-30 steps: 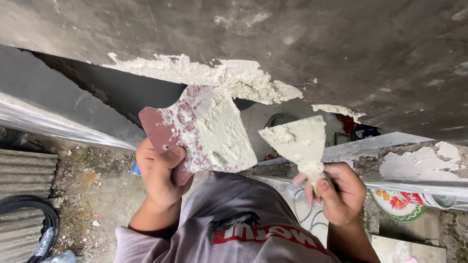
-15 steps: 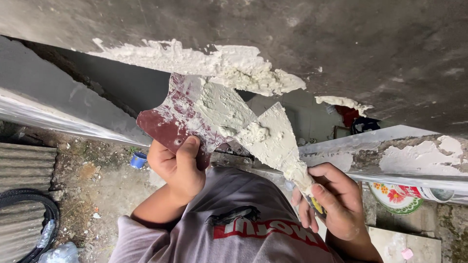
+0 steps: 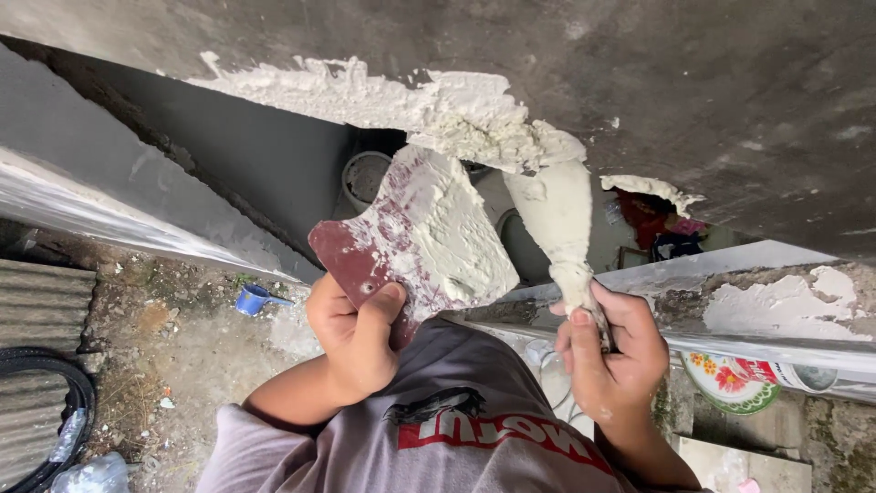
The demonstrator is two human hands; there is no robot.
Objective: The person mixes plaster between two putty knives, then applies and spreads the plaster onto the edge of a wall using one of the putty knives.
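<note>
My left hand (image 3: 351, 333) grips a dark red flat board (image 3: 401, 246) that carries a heap of white plaster. My right hand (image 3: 607, 351) holds a putty knife (image 3: 558, 219) coated in plaster, its blade tip pressed up against the white plaster patch (image 3: 411, 100) on the grey concrete surface (image 3: 712, 82) overhead. The knife stands just right of the board, close to it. A second small plaster patch (image 3: 648, 187) lies on the concrete to the right.
A metal rail (image 3: 766, 338) with plaster smears runs across at right. Below are dirt ground, a small blue scoop (image 3: 251, 298), a round bucket (image 3: 365, 178), a black hose coil (image 3: 64, 402), corrugated sheet (image 3: 36, 301) at left and a flowered plate (image 3: 730, 379).
The putty knife left the board, loaded with plaster, and swung up to the edge of the patch on the concrete. The board stayed in my left hand.
</note>
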